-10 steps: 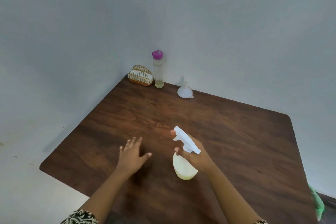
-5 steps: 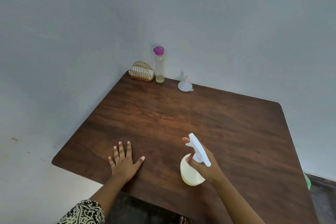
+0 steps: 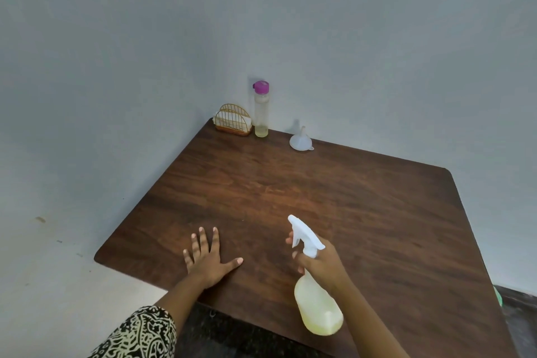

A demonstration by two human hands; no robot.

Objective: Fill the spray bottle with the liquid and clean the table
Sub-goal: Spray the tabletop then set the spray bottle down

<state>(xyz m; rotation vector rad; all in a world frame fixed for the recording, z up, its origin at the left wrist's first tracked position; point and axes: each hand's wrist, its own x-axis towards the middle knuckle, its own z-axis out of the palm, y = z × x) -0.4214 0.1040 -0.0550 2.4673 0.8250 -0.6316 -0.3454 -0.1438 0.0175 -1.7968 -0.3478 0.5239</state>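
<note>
Honestly nothing to read here. The spray bottle has no label I can make out, just plain plastic with yellowish liquid inside. The tall bottle with the purple cap at the back is bare too, no brand, no print. The funnel and the wire holder carry no markings either. The sleeve has a black-and-cream pattern, but it's only squiggles, not letters. No numbers or signs on the wall or the table.
</note>
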